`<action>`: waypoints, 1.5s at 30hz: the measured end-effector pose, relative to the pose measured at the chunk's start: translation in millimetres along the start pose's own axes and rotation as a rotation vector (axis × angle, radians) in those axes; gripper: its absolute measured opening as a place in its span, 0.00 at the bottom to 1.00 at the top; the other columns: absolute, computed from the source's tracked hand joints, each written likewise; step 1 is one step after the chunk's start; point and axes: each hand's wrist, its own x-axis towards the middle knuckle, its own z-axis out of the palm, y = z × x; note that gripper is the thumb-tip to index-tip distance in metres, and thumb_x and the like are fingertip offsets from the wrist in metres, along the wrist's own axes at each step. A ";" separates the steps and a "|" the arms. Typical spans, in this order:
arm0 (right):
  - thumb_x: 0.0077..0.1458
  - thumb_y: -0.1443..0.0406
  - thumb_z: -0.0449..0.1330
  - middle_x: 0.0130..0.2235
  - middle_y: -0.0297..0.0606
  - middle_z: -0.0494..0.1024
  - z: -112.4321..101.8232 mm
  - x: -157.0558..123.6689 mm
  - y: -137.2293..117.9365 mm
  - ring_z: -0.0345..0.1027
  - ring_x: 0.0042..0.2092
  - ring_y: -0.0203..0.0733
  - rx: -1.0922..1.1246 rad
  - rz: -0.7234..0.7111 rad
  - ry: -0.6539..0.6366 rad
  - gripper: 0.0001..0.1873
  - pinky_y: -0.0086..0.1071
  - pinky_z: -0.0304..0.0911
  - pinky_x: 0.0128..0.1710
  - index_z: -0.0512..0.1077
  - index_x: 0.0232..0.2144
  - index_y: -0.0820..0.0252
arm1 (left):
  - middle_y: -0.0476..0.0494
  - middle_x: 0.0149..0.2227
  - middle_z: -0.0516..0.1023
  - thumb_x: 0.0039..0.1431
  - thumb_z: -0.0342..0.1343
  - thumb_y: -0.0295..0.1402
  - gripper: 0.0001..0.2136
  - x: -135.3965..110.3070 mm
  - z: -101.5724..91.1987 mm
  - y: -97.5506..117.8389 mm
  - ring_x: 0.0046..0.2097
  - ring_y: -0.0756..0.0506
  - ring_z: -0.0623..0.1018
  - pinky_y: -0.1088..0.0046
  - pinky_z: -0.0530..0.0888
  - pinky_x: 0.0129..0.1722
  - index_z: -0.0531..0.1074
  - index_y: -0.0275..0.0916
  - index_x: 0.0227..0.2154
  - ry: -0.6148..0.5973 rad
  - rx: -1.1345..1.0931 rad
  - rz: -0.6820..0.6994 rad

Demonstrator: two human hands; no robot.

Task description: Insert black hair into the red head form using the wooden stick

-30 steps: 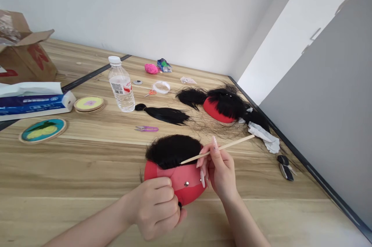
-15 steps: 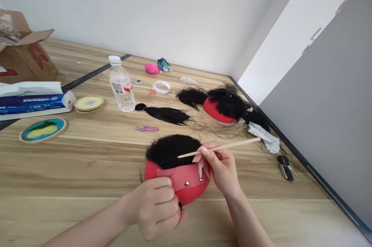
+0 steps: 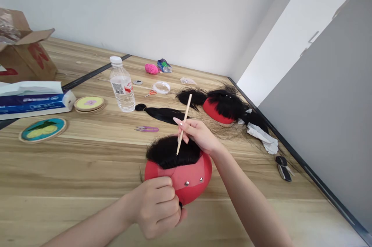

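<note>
A red dome-shaped wig block lies before me, with pink mesh pinned over its upper part. Short black hair covers the far side of the mesh. My left hand is a fist against the block's near left side; a bit of black hair shows by its thumb, the rest hidden in the fingers. My right hand pinches a wooden-handled ventilating needle, held steeply. Its thin tip points down at the hair, near the mesh edge; whether it touches cannot be made out.
Beyond the block lie purple thread snips, a tied black hair bundle and a water bottle. A second red block with hair stands at the right. Embroidery hoops, tissues and a cardboard box are left.
My right hand has swung up and left over the hair, turning the needle from nearly level to steep. Its tip stays at about the same spot. My left hand has not moved.
</note>
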 end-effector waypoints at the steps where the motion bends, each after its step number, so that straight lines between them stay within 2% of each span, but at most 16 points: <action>1: 0.52 0.49 0.66 0.15 0.25 0.67 -0.2 6.0 2.3 0.64 0.24 0.33 0.010 0.036 -0.010 0.21 0.30 0.65 0.38 0.73 0.22 0.60 | 0.53 0.21 0.65 0.55 0.60 0.23 0.13 -0.4 0.6 0.0 0.25 0.51 0.63 0.72 0.68 0.26 0.65 0.37 0.18 0.008 0.009 0.002; 8: 0.46 0.54 0.70 0.15 0.27 0.68 -7.5 33.4 18.9 0.65 0.22 0.34 0.053 0.216 0.081 0.19 0.29 0.64 0.30 0.71 0.20 0.61 | 0.54 0.20 0.63 0.54 0.59 0.21 0.16 1.4 3.2 1.2 0.24 0.51 0.61 0.71 0.64 0.23 0.62 0.37 0.16 0.056 0.004 0.034; 17: 0.50 0.55 0.67 0.19 0.33 0.70 -24.1 29.6 34.1 0.70 0.25 0.36 -0.004 0.280 0.268 0.19 0.31 0.69 0.33 0.68 0.18 0.60 | 0.52 0.20 0.66 0.51 0.59 0.20 0.15 5.1 -0.7 2.4 0.24 0.51 0.62 0.71 0.65 0.22 0.64 0.37 0.14 0.049 -0.028 0.025; 20: 0.49 0.55 0.67 0.20 0.37 0.74 -32.6 25.6 41.7 0.71 0.26 0.39 -0.103 0.256 0.372 0.19 0.32 0.69 0.32 0.69 0.17 0.61 | 0.52 0.20 0.67 0.53 0.58 0.20 0.15 5.4 -0.5 1.9 0.24 0.51 0.62 0.71 0.67 0.22 0.64 0.37 0.15 0.060 -0.032 0.034; 23: 0.44 0.58 0.70 0.21 0.39 0.76 -43.5 19.4 39.5 0.72 0.28 0.42 -0.255 0.179 0.496 0.17 0.35 0.69 0.34 0.71 0.17 0.61 | 0.52 0.21 0.68 0.56 0.56 0.20 0.15 7.3 -3.3 -0.3 0.24 0.52 0.63 0.72 0.70 0.24 0.66 0.36 0.16 0.100 -0.001 0.039; 25: 0.42 0.59 0.72 0.22 0.39 0.77 -48.5 14.1 29.1 0.73 0.31 0.44 -0.357 0.092 0.584 0.15 0.36 0.68 0.37 0.72 0.18 0.61 | 0.52 0.22 0.70 0.58 0.56 0.21 0.14 9.1 -8.6 -2.8 0.25 0.52 0.66 0.72 0.73 0.27 0.68 0.37 0.18 0.131 0.033 0.028; 28: 0.48 0.55 0.69 0.26 0.39 0.80 -45.1 3.5 1.4 0.75 0.34 0.45 -0.443 -0.046 0.640 0.15 0.36 0.68 0.42 0.74 0.22 0.60 | 0.51 0.24 0.73 0.61 0.54 0.22 0.14 10.4 -20.9 -8.7 0.27 0.51 0.71 0.71 0.76 0.32 0.68 0.37 0.20 0.138 0.109 -0.037; 30: 0.53 0.53 0.66 0.29 0.38 0.82 -34.3 -6.4 -20.2 0.76 0.37 0.44 -0.466 -0.140 0.598 0.15 0.35 0.68 0.44 0.76 0.26 0.60 | 0.50 0.25 0.74 0.62 0.55 0.24 0.13 9.6 -28.7 -15.5 0.29 0.50 0.73 0.69 0.76 0.34 0.67 0.38 0.21 0.158 0.190 -0.099; 32: 0.62 0.54 0.58 0.28 0.37 0.83 -19.0 -18.4 -38.9 0.77 0.36 0.42 -0.511 -0.333 0.483 0.16 0.36 0.68 0.46 0.76 0.33 0.59 | 0.49 0.26 0.76 0.64 0.54 0.26 0.11 7.9 -33.9 -24.9 0.32 0.48 0.74 0.66 0.76 0.36 0.68 0.39 0.24 0.211 0.279 -0.188; 34: 0.67 0.56 0.53 0.27 0.35 0.82 -2.8 -31.2 -51.2 0.78 0.34 0.40 -0.548 -0.395 0.353 0.16 0.36 0.70 0.46 0.76 0.38 0.59 | 0.45 0.29 0.77 0.64 0.52 0.26 0.08 6.3 -35.9 -35.7 0.36 0.44 0.76 0.62 0.76 0.39 0.68 0.38 0.28 0.283 0.345 -0.291; 35: 0.67 0.57 0.53 0.29 0.35 0.83 4.6 -37.0 -54.5 0.78 0.33 0.39 -0.536 -0.414 0.285 0.15 0.34 0.71 0.43 0.76 0.39 0.58 | 0.43 0.32 0.78 0.64 0.51 0.25 0.07 5.6 -35.9 -41.1 0.40 0.43 0.77 0.59 0.76 0.43 0.69 0.37 0.29 0.300 0.354 -0.353; 37: 0.65 0.61 0.57 0.39 0.37 0.84 17.3 -46.6 -56.0 0.78 0.34 0.38 -0.586 -0.511 0.209 0.10 0.32 0.72 0.40 0.75 0.44 0.58 | 0.39 0.40 0.79 0.63 0.49 0.23 0.07 4.3 -35.1 -50.5 0.50 0.39 0.76 0.53 0.74 0.52 0.68 0.37 0.30 0.331 0.354 -0.451; 39: 0.62 0.66 0.61 0.45 0.38 0.83 26.9 -52.3 -52.8 0.79 0.39 0.39 -0.741 -0.596 0.169 0.11 0.32 0.72 0.43 0.74 0.48 0.57 | 0.37 0.46 0.77 0.64 0.49 0.24 0.07 2.7 -34.0 -57.1 0.56 0.36 0.73 0.48 0.71 0.57 0.67 0.37 0.30 0.335 0.354 -0.506; 42: 0.63 0.70 0.60 0.56 0.41 0.77 37.8 -54.0 -45.3 0.75 0.51 0.42 -0.937 -0.692 0.090 0.17 0.34 0.70 0.51 0.71 0.54 0.57 | 0.36 0.51 0.73 0.66 0.49 0.26 0.08 -0.8 -32.6 -61.0 0.60 0.35 0.70 0.48 0.69 0.59 0.67 0.37 0.30 0.326 0.351 -0.528; 45: 0.65 0.71 0.55 0.60 0.40 0.73 47.2 -50.5 -38.7 0.71 0.53 0.45 -1.111 -0.741 0.026 0.16 0.39 0.68 0.52 0.72 0.54 0.59 | 0.36 0.52 0.72 0.68 0.48 0.29 0.09 -3.3 -30.8 -60.1 0.61 0.35 0.68 0.49 0.68 0.60 0.68 0.37 0.30 0.304 0.338 -0.511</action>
